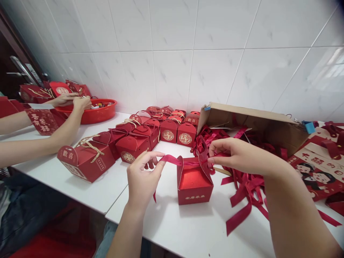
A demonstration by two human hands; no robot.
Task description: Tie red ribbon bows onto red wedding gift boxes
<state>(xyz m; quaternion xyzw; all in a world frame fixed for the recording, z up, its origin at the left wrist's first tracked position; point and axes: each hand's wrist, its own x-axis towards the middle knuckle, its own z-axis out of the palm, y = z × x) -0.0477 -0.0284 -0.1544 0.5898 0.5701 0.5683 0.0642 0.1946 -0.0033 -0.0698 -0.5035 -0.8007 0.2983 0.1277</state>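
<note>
A small red gift box with gold lettering stands upright on the white table before me. A dark red ribbon runs across its top, through the raised side flaps. My left hand, left of the box, pinches one end of that ribbon between thumb and fingers, and a tail hangs below. At the box's right flap, my right hand has its thumb and fingers closed on the ribbon there; the exact grip is partly hidden. Loose ribbons lie in a heap under and beside my right hand.
Behind stands an open cardboard carton on its side, ribbons spilling out. Several closed red boxes fill the table's back and left. A co-worker's hands work over a red basin. Printed red bags lie at right.
</note>
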